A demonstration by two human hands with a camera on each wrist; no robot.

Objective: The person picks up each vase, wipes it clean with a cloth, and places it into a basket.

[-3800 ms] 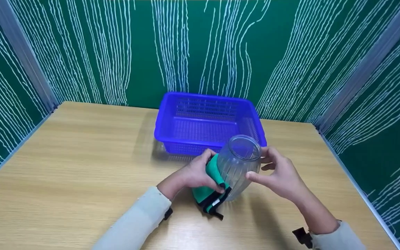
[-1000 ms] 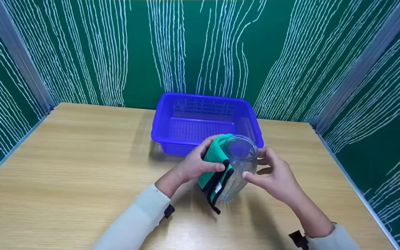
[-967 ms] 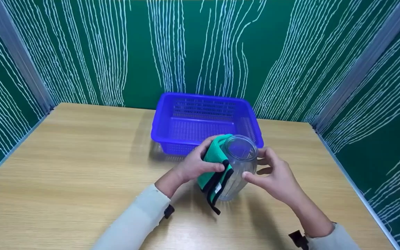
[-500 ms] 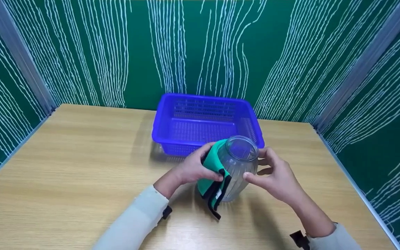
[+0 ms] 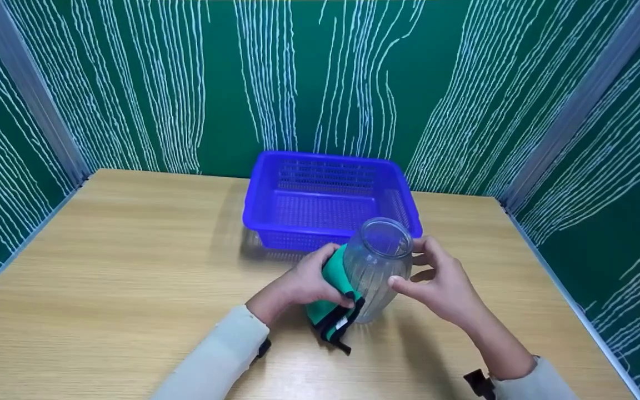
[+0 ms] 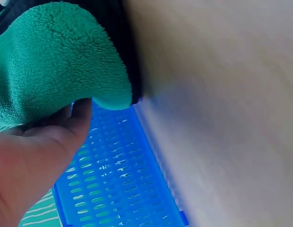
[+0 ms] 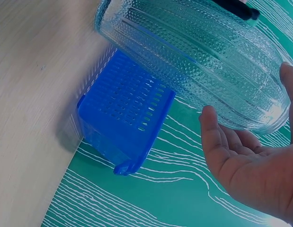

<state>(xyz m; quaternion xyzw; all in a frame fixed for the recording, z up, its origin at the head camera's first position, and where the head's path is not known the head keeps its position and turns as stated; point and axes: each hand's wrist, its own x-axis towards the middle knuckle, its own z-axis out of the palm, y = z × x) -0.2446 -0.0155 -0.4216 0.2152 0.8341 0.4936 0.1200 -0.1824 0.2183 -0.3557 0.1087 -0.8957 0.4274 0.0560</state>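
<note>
A ribbed clear glass vase (image 5: pixel 378 278) stands on the table, its open mouth upward. My right hand (image 5: pixel 446 283) holds it just below the rim, thumb on the near side and fingers behind. Against the vase's left flank, my left hand (image 5: pixel 308 280) grips a green cloth (image 5: pixel 331 273) with black edging and a small white tag. The cloth's lower corner hangs near the vase's base. Fluffy pile shows on the cloth (image 6: pixel 56 61) in the left wrist view. Textured glass fills the upper part of the right wrist view, where the vase (image 7: pixel 198 66) lies between thumb and fingers.
Right behind the vase sits a blue-purple plastic basket (image 5: pixel 309 229) with slotted walls and nothing inside. Green panels (image 5: pixel 225 83) with white wavy lines enclose the wooden table (image 5: pixel 131 266) at the back and sides.
Over the last second my left hand has slid the cloth down the vase's side, from near the rim to lower on the body. The right hand and vase have stayed in place.
</note>
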